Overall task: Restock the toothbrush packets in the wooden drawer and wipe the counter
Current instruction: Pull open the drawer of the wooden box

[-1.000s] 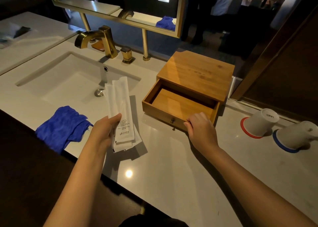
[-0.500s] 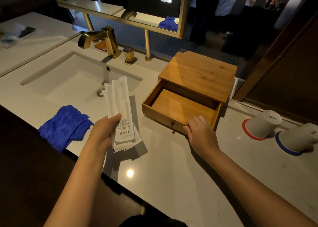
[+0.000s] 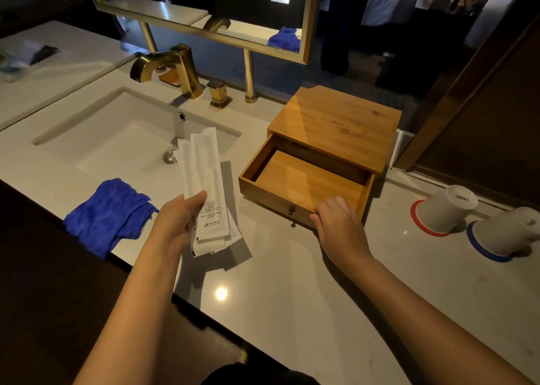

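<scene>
Pulling the wooden drawer [image 3: 306, 186] open looks basically done: compared with a second ago it sits a bit further out of its wooden box [image 3: 336, 127], so the slot is now wide enough to take stock. The right hand [image 3: 339, 224] stays at the drawer's front edge, just right of the little knob [image 3: 291, 210], fingers curled and pressed together over the rim, not pinching the knob itself. Inside the drawer there's nothing visible, just bare wood bottom, so the restock hasn't started. The toothbrush packets [image 3: 206, 191] are left of the drawer, fanned in the left hand [image 3: 178, 224], thumb clamping them against the fingers, held above the counter [image 3: 292, 282] and not touching the drawer. Probably the next thing is swinging them over and laying them flat inside. The blue cloth [image 3: 108, 215] lies crumpled further left of the drawer at the counter's front edge, untouched, so wiping is still to come. Right of the drawer two white cups [image 3: 447, 209] sit upside down on coasters, so nothing is in those either.
</scene>
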`<act>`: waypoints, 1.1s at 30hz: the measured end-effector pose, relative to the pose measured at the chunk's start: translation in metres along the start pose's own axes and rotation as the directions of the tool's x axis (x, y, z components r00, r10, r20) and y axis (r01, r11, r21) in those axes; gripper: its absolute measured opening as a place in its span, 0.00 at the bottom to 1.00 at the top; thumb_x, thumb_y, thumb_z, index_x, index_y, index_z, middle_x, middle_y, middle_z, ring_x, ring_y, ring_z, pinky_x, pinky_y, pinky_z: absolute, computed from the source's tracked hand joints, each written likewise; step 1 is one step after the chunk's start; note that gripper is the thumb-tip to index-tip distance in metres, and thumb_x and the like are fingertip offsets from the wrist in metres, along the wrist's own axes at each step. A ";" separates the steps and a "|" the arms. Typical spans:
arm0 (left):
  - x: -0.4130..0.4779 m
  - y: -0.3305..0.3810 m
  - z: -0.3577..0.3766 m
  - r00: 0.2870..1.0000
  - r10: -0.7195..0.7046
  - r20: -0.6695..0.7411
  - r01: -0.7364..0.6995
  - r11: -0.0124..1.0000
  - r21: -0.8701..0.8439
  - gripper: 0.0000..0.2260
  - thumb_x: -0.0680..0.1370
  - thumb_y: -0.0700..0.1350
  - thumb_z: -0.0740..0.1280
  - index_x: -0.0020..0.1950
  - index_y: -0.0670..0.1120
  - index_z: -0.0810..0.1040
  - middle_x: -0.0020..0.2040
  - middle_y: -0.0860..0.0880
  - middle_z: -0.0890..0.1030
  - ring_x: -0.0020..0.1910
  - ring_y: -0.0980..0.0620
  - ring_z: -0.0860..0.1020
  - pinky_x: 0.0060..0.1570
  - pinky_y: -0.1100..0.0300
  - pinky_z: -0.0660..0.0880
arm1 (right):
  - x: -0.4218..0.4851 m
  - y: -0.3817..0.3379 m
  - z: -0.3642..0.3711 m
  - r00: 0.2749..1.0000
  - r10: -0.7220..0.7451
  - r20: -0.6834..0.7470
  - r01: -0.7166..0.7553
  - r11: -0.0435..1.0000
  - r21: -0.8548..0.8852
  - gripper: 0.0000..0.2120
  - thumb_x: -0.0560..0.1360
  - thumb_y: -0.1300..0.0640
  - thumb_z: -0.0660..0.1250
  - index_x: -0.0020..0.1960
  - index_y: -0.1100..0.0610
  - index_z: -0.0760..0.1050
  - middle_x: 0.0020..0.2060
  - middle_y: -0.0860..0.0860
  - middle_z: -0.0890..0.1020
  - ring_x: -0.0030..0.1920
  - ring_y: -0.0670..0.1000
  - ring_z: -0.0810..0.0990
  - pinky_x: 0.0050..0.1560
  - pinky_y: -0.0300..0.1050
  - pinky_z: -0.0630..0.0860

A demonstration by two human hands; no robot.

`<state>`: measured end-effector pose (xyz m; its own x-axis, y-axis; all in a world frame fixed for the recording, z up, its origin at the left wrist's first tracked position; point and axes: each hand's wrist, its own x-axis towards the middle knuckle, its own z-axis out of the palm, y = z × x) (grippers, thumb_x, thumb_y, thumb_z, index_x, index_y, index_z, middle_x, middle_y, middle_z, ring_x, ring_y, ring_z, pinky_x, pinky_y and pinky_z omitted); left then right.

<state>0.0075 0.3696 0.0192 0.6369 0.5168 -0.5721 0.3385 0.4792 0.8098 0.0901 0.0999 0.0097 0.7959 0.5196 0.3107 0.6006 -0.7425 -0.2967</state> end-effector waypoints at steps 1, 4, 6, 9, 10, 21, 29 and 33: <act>-0.001 0.000 0.000 1.000 0.000 -0.004 0.000 1.000 0.003 0.04 0.74 0.45 0.68 0.46 0.45 0.75 0.43 0.45 0.83 0.46 0.46 0.82 0.39 0.51 0.77 | 0.000 0.000 0.000 1.000 -0.003 0.002 0.003 1.000 0.000 0.04 0.74 0.59 0.68 0.42 0.60 0.78 0.38 0.55 0.81 0.40 0.53 0.76 0.36 0.45 0.74; -0.003 -0.001 0.001 1.000 -0.002 -0.012 0.003 1.000 0.007 0.05 0.74 0.45 0.68 0.46 0.45 0.75 0.44 0.45 0.82 0.46 0.45 0.82 0.39 0.51 0.77 | 0.000 -0.001 0.000 1.000 -0.002 0.001 0.002 1.000 0.006 0.04 0.74 0.59 0.67 0.43 0.60 0.78 0.38 0.56 0.81 0.40 0.53 0.76 0.37 0.45 0.74; -0.004 0.000 0.003 1.000 0.000 -0.007 0.000 1.000 0.013 0.05 0.75 0.45 0.68 0.47 0.46 0.75 0.45 0.45 0.82 0.46 0.45 0.82 0.38 0.51 0.77 | 0.001 -0.005 0.001 1.000 -0.002 0.002 0.002 1.000 0.017 0.05 0.74 0.59 0.67 0.43 0.60 0.78 0.39 0.55 0.81 0.41 0.53 0.76 0.37 0.45 0.74; -0.006 0.000 0.006 1.000 0.003 0.003 -0.003 1.000 0.013 0.04 0.75 0.45 0.68 0.46 0.46 0.75 0.45 0.45 0.82 0.47 0.45 0.82 0.39 0.51 0.78 | -0.001 -0.009 0.003 1.000 0.003 0.016 -0.004 0.999 0.046 0.05 0.75 0.59 0.67 0.44 0.60 0.79 0.39 0.55 0.81 0.41 0.52 0.76 0.37 0.44 0.74; -0.007 0.001 0.007 1.000 0.004 0.005 -0.004 1.000 0.013 0.04 0.75 0.45 0.68 0.46 0.46 0.75 0.45 0.45 0.82 0.47 0.45 0.82 0.40 0.50 0.78 | -0.001 -0.009 0.003 1.000 0.001 0.014 -0.001 0.999 0.052 0.05 0.74 0.59 0.67 0.44 0.60 0.79 0.39 0.55 0.81 0.41 0.52 0.76 0.37 0.44 0.74; -0.011 0.003 -0.001 1.000 0.003 -0.023 -0.003 1.000 0.006 0.05 0.74 0.45 0.68 0.47 0.45 0.75 0.46 0.44 0.83 0.49 0.44 0.82 0.42 0.50 0.78 | -0.006 -0.002 -0.001 0.999 -0.044 0.006 0.044 0.998 0.044 0.03 0.73 0.61 0.68 0.43 0.61 0.79 0.39 0.56 0.82 0.41 0.54 0.78 0.37 0.47 0.76; -0.015 0.003 0.000 1.000 0.021 -0.009 -0.021 1.000 -0.002 0.06 0.75 0.44 0.67 0.50 0.44 0.75 0.45 0.45 0.82 0.46 0.45 0.82 0.39 0.52 0.77 | -0.007 -0.007 0.001 0.999 -0.036 -0.004 0.036 0.999 -0.010 0.03 0.72 0.61 0.70 0.43 0.61 0.79 0.38 0.56 0.82 0.40 0.54 0.77 0.36 0.43 0.73; -0.014 -0.001 0.008 1.000 0.007 0.011 -0.007 1.000 0.017 0.06 0.75 0.45 0.68 0.50 0.45 0.75 0.47 0.44 0.82 0.49 0.44 0.82 0.46 0.47 0.78 | -0.007 -0.006 0.002 1.000 -0.011 0.023 0.011 1.000 -0.005 0.05 0.74 0.59 0.67 0.44 0.60 0.79 0.39 0.55 0.81 0.41 0.52 0.76 0.38 0.43 0.73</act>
<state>0.0035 0.3566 0.0274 0.6467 0.5122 -0.5652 0.3457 0.4638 0.8157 0.0810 0.1017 0.0079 0.7909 0.5371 0.2933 0.6089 -0.7386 -0.2893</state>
